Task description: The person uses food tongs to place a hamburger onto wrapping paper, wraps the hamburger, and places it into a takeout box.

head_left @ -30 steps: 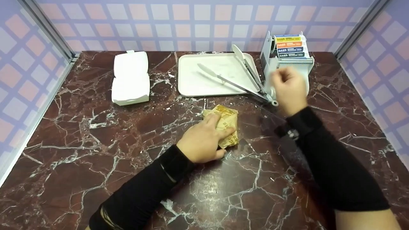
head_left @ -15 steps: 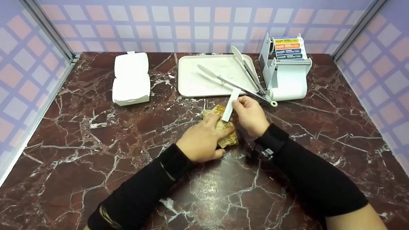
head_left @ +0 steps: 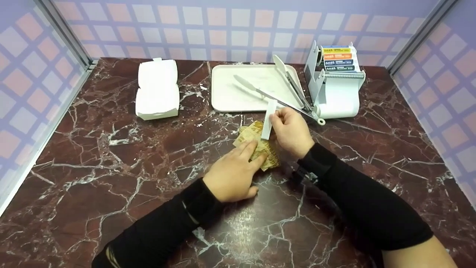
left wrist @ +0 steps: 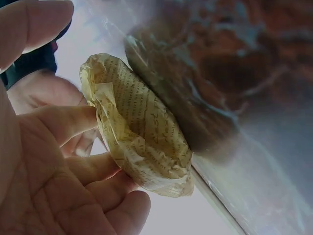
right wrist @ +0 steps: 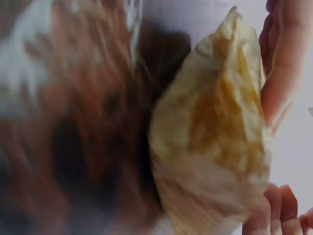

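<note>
In the head view, the paper-wrapped parcel (head_left: 270,149) is pressed, ungrasped, by the left hand's (head_left: 232,175) straight fingers from seven o'clock; a white strip (head_left: 269,121) is pinched by the right hand (head_left: 293,132) toward one o'clock. In the left wrist view, loose folds are seen; they could be undone if pressure were eased. In the blurred right wrist view, crinkled paper is shown, on which the strip could be creased.

1. Wrapped packet (left wrist: 142,129): plump, creased, tan printed paper, lying at the left hand's (head_left: 232,173) one o'clock, touched by its fingers.
2. White strip (head_left: 269,121): narrow, straight, pinched by the right hand (head_left: 293,132) at the packet's one o'clock.
</note>
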The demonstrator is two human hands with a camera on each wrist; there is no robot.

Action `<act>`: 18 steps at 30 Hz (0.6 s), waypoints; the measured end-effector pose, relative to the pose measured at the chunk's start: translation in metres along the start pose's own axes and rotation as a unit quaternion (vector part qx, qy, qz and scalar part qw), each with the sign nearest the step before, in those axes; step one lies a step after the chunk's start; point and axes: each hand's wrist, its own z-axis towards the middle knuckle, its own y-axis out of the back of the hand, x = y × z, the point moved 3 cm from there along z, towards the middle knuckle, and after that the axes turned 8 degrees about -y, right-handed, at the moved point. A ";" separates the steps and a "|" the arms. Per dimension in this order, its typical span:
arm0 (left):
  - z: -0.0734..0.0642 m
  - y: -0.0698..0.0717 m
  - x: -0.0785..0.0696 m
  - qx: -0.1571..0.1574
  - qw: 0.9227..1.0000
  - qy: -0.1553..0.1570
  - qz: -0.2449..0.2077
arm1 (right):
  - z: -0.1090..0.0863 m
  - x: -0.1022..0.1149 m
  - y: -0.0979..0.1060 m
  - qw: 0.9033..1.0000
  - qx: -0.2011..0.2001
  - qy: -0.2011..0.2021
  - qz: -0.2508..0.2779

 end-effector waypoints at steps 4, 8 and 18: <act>0.001 -0.002 -0.001 -0.006 1.000 0.002 0.001 | -0.005 0.019 -0.007 0.989 -0.007 0.108 -0.100; 0.001 -0.002 -0.001 -0.004 1.000 0.004 0.001 | -0.011 0.032 -0.020 0.948 -0.023 0.240 -0.207; -0.001 -0.002 -0.001 -0.033 0.999 -0.006 0.017 | -0.019 0.032 -0.046 0.862 -0.090 0.404 -0.293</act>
